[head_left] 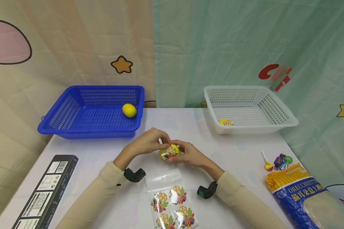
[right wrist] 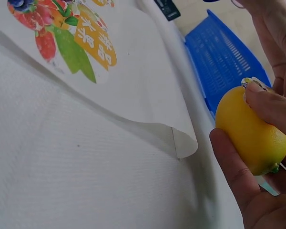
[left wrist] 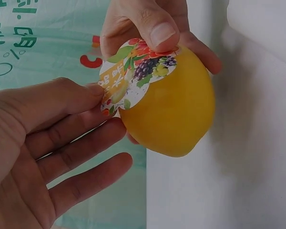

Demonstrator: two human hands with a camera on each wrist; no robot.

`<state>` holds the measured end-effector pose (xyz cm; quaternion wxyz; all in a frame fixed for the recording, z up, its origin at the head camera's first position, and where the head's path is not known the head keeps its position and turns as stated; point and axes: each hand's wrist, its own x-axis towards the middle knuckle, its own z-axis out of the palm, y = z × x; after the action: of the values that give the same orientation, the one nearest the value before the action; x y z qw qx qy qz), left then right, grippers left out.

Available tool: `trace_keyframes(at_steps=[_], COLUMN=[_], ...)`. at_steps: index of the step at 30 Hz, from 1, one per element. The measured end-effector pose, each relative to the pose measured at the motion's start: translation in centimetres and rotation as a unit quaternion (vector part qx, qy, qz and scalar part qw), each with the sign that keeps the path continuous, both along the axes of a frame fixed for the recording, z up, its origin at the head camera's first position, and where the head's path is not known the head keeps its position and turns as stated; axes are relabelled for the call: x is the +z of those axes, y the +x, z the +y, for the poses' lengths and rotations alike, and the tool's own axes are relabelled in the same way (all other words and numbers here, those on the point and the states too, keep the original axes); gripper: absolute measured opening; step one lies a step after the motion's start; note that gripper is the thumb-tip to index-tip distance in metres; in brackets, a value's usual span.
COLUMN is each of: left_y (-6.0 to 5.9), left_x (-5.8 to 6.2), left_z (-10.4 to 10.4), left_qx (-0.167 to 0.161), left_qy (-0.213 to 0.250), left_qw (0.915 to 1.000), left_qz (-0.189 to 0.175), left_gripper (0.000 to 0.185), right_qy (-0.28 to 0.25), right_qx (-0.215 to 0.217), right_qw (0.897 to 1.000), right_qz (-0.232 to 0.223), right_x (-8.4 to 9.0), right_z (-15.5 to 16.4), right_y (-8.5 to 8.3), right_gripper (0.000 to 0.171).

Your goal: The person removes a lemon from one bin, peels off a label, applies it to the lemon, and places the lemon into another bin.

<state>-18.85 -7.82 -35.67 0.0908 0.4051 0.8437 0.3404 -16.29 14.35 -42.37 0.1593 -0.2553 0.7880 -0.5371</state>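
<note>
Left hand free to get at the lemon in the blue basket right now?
Probably not yet. The left hand is busy pressing a fruit sticker onto the held lemon. Otherwise the way looks open: the blue basket has no lid, and its lemon lies uncovered.

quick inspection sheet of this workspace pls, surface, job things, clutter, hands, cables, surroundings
surface: white table, flat.
job's things: yellow lemon held above the table, fruit sticker partly on it; sticker sheet lying near the person.
clutter: blue basket with a second lemon; white basket with a yellow item, partly hidden; black box; lollipop; wrapped candy; pasta bag.
hands: right hand grips the lemon, thumb on the sticker; left hand touches the sticker's edge.
cables: nothing seen.
surroundings: printed cloth backdrop.
</note>
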Motion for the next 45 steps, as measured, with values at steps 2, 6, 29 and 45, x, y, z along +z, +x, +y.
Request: trace_keyframes(at_steps=[2,6,29,45], left_y=[0.0,0.0,0.8,0.6], left_x=[0.0,0.1,0.6,0.0], left_z=[0.0,0.1,0.5,-0.3], left_qx=[0.0,0.004,0.032,0.006], left_qy=[0.0,-0.004,-0.012,0.043], left_qw=[1.0,0.9999,0.9987,0.9982], left_qz=[0.005,0.013,0.037,0.042], left_gripper=[0.005,0.005,0.006,0.006], right_qy=[-0.002,-0.003,-0.008,-0.047], right_qx=[0.0,-0.002,-0.024,-0.028], right_qw=[1.0,1.0,1.0,0.998], right_qz=[0.002,-0.006,-0.002,-0.019], right_x=[0.1,0.2,3.7,0.9], right_z=[-0.1,-0.2,-1.2,-0.3], right_y=[0.1,0.3,2.5,0.9], right_gripper=[0.064,0.064,0.056,0.059])
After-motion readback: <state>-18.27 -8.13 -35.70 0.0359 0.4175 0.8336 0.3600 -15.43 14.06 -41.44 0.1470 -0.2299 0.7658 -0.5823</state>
